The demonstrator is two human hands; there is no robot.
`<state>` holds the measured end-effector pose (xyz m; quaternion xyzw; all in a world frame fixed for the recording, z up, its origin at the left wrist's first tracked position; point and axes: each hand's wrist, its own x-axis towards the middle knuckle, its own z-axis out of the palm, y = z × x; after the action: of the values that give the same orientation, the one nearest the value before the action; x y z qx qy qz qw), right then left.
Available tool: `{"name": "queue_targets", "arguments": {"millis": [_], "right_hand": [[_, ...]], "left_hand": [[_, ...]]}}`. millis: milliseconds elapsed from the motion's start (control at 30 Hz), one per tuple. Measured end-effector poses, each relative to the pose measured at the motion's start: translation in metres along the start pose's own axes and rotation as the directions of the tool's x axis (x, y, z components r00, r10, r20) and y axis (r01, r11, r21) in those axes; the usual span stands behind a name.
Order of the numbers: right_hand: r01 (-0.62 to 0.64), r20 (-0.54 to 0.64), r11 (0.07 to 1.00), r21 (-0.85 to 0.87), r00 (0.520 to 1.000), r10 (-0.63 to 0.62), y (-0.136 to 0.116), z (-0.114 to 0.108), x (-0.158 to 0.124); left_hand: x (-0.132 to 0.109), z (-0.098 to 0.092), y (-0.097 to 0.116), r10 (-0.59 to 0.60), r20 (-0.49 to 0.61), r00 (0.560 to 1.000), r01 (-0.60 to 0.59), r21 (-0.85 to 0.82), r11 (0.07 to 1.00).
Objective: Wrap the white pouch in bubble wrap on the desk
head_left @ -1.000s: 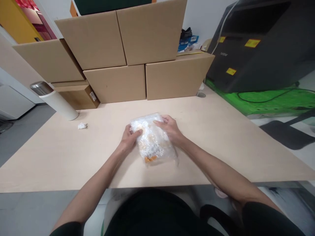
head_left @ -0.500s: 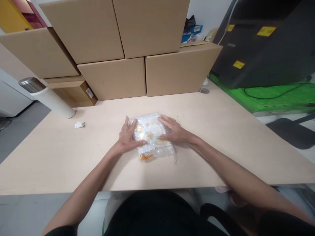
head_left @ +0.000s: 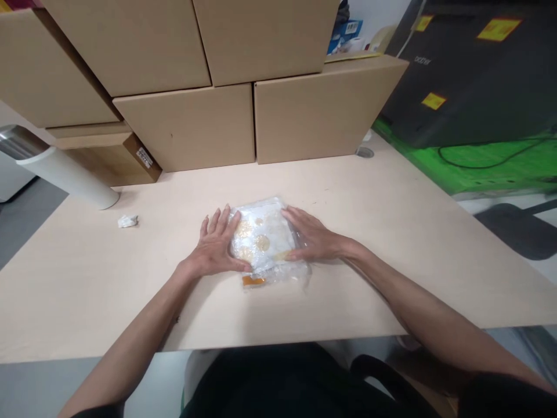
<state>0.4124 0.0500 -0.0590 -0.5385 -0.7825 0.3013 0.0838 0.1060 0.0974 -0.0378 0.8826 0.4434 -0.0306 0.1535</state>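
Note:
A flat, squarish white package [head_left: 272, 229] in clear, shiny plastic wrap lies on the table in front of me. Round gold patterns show on its top, and an orange strip [head_left: 253, 280] lies at its near left corner. My left hand [head_left: 215, 247] is open at the left side, fingers spread, with the thumb touching the near left part of the wrap. At the right side rests my right hand [head_left: 315, 235], its thumb and forefinger stretched apart against the edge. Its other fingers are mostly hidden. Loose plastic wrap [head_left: 289, 273] sticks out along the near edge.
Cardboard boxes [head_left: 187, 130] are stacked along the back of the table [head_left: 369, 290]. A white bottle with a steel cap [head_left: 80, 177] stands at the left, near a crumpled white scrap [head_left: 127, 221]. At the right is a dark machine [head_left: 465, 87] on a green surface [head_left: 500, 168].
My left hand has slid left, more off the package's top, and its fingers have spread wider. My right hand stays at the right edge. The camera view has shifted slightly.

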Motion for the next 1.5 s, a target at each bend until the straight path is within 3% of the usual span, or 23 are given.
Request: {"name": "queue_targets", "arguments": {"millis": [233, 500, 600, 733, 800, 933, 1067, 1167, 1267, 1367, 1433, 1500], "right_hand": [[0.044, 0.087, 0.999, 0.007, 0.995, -0.045, 0.0, -0.006, -0.007], [0.057, 0.008, 0.998, 0.002, 0.998, -0.057, 0.001, 0.004, -0.004], [0.007, -0.047, 1.0, -0.003, 0.999, -0.007, -0.004, 0.006, -0.01], [-0.151, -0.233, 0.988, -0.016, 0.962, 0.143, -0.018, 0.012, -0.027], [-0.172, -0.271, 0.984, 0.055, 0.945, 0.18, -0.029, 0.016, -0.036], [-0.154, -0.241, 0.944, 0.291, 0.944, 0.227, -0.047, 0.021, -0.045], [-0.078, -0.157, 0.792, 0.606, 0.964, 0.216, -0.052, 0.022, -0.043], [-0.031, -0.107, 0.7, 0.713, 0.982, 0.153, -0.047, 0.024, -0.039], [-0.047, -0.133, 0.811, 0.584, 0.979, 0.152, -0.042, 0.029, -0.038], [-0.081, -0.306, 0.975, 0.207, 0.941, 0.144, -0.037, 0.033, -0.041], [-0.041, -0.351, 0.999, -0.017, 0.936, 0.033, -0.033, 0.035, -0.044], [0.057, -0.295, 0.989, -0.136, 0.951, -0.096, -0.027, 0.037, -0.046]], "left_hand": [[-0.002, 0.001, -0.009, 0.056, 0.08, 0.995, -0.049, -0.082, 0.995], [-0.001, 0.016, -0.012, 0.098, -0.045, 0.994, -0.102, -0.088, 0.991], [-0.002, 0.017, -0.01, 0.08, -0.079, 0.994, -0.088, -0.109, 0.99], [-0.004, 0.017, -0.007, 0.065, -0.083, 0.994, -0.075, -0.125, 0.989], [-0.005, 0.016, -0.007, 0.064, -0.073, 0.995, -0.073, -0.135, 0.988], [-0.005, 0.015, -0.006, 0.058, -0.046, 0.997, -0.064, -0.131, 0.989], [-0.005, 0.014, -0.003, 0.056, -0.035, 0.998, -0.06, -0.138, 0.989], [-0.005, 0.013, -0.002, 0.054, -0.013, 0.998, -0.055, -0.137, 0.989], [-0.005, 0.013, -0.003, 0.068, -0.009, 0.998, -0.068, -0.131, 0.989], [-0.006, 0.015, -0.006, 0.087, -0.041, 0.995, -0.092, -0.147, 0.985], [-0.006, 0.016, -0.007, 0.097, -0.051, 0.994, -0.104, -0.153, 0.983], [-0.005, 0.015, -0.007, 0.104, -0.049, 0.993, -0.11, -0.151, 0.982]]}}
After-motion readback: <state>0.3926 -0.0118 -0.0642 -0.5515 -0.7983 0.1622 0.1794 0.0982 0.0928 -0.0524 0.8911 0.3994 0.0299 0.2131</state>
